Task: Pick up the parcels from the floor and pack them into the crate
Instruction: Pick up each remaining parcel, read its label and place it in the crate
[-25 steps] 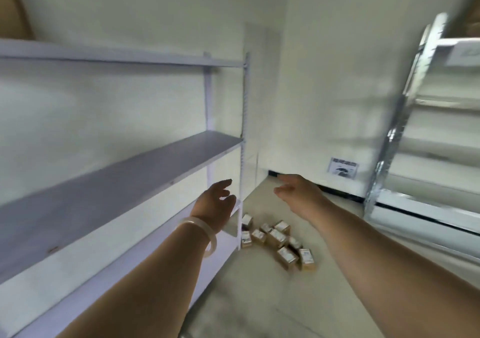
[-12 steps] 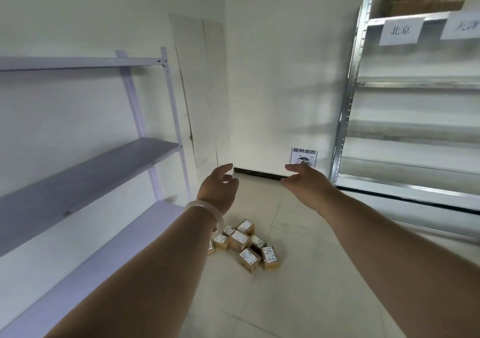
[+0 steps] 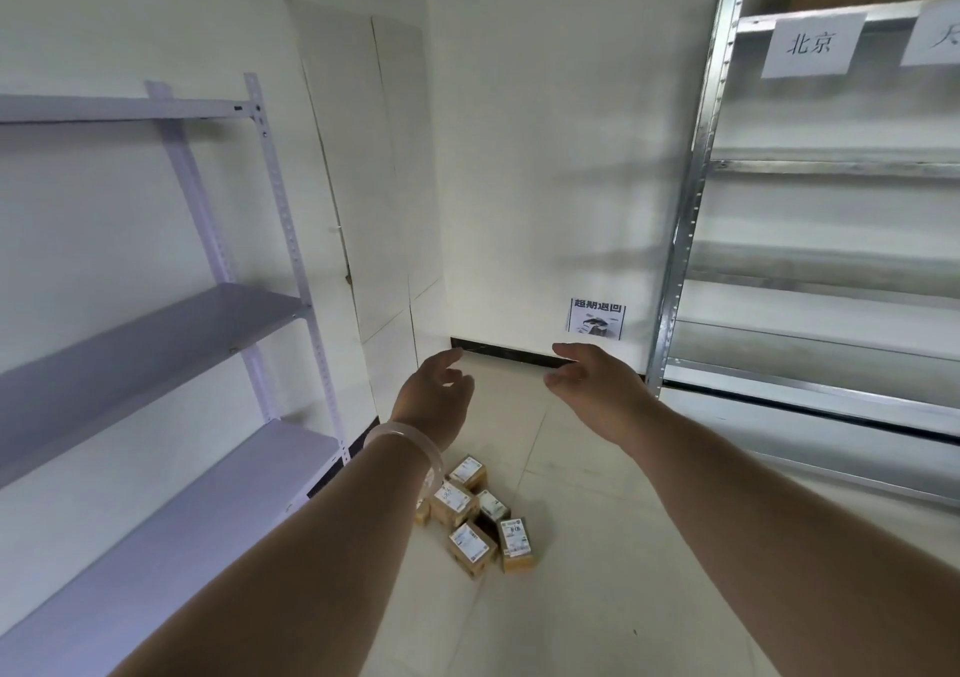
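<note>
- We note the left hand (image 3: 434, 395) raised in front of the body, fingers loosely spread and slightly curved, holding nothing.
- The right hand (image 3: 597, 385) is at the same height, fingers relaxed and apart, holding nothing.
- The two hands do not touch.
- A pale bracelet (image 3: 410, 442) sits on the left wrist.
- The parcels (image 3: 467, 515), small brown boxes with white labels, lie in a tight cluster on the floor (image 3: 597, 546), near the foot of the white shelf rack (image 3: 156, 333).
- A metal rack (image 3: 675, 239) stands at the right, with a paper label (image 3: 810, 47) at its top.
- We see a printed sign (image 3: 596, 316) low on the far wall.
</note>
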Available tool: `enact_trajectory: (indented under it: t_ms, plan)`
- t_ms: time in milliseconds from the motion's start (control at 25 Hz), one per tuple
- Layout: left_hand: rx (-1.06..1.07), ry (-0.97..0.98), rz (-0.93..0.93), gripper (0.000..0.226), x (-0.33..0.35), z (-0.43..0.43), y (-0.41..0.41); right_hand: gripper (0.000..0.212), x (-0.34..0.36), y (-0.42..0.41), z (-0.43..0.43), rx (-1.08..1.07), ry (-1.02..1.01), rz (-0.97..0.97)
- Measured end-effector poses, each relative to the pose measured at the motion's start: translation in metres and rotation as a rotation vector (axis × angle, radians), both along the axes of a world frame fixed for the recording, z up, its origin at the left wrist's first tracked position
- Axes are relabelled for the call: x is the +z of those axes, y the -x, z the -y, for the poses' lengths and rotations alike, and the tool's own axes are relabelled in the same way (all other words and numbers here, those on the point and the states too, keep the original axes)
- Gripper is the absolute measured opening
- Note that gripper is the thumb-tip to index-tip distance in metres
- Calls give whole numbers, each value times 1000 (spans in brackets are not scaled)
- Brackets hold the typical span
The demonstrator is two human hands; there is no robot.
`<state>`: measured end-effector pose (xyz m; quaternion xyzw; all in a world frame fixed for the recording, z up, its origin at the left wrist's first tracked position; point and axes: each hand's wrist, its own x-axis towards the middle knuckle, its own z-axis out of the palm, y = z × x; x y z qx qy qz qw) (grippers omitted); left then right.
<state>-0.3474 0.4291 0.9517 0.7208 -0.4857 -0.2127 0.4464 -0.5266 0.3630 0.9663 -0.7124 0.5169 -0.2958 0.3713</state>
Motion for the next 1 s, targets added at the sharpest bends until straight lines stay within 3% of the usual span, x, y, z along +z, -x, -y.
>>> enact_trajectory:
  t_ms: [520,800,1000]
  plan:
    - [41,-100,-153,47,-56,257,-152,47,-52,-143,253,30,6,-94]
    - [57,-224,-167,43,-139,351,-203,43,-134,-193,383,83,-106,-150]
    - [275,-313,-275,42,-212,421,-241,43,-207,-248,499,250,-195,-213]
